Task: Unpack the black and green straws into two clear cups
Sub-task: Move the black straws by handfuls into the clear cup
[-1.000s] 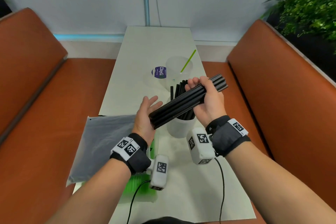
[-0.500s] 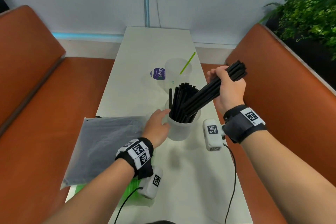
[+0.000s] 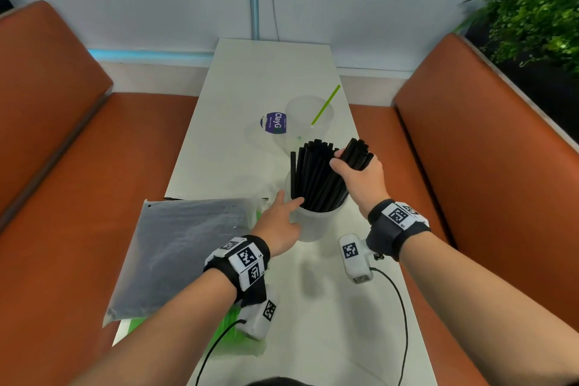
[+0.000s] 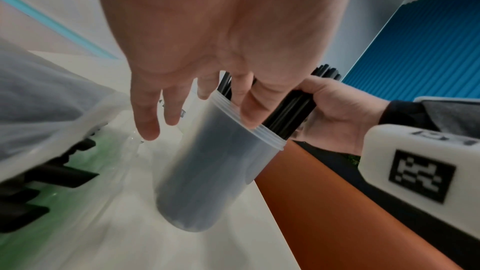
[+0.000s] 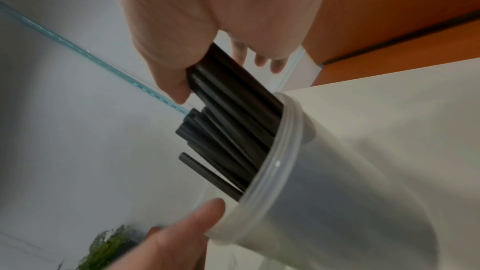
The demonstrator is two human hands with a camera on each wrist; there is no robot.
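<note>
A near clear cup point(image 3: 313, 226) stands on the white table point(image 3: 269, 72), packed with black straws point(image 3: 310, 175). My right hand point(image 3: 357, 171) grips a bundle of black straws point(image 3: 357, 150) near its top; the bundle leans with its lower ends inside that cup point(image 5: 324, 171). My left hand point(image 3: 283, 216) touches the cup's left side, thumb on the rim point(image 4: 249, 118), fingers straight. Behind stands a second clear cup point(image 3: 308, 122) holding a single green straw point(image 3: 326, 105).
A grey plastic bag point(image 3: 188, 244) lies at the table's near left, on top of a pack of green straws point(image 3: 238, 341). A purple sticker point(image 3: 274, 123) lies beside the far cup. Orange bench seats point(image 3: 470, 166) flank the table, and a plant point(image 3: 539, 19) stands at the far right.
The right hand swung the black bundle from lying across both hands to leaning into the near cup. The left hand let go of the bundle and moved onto the cup.
</note>
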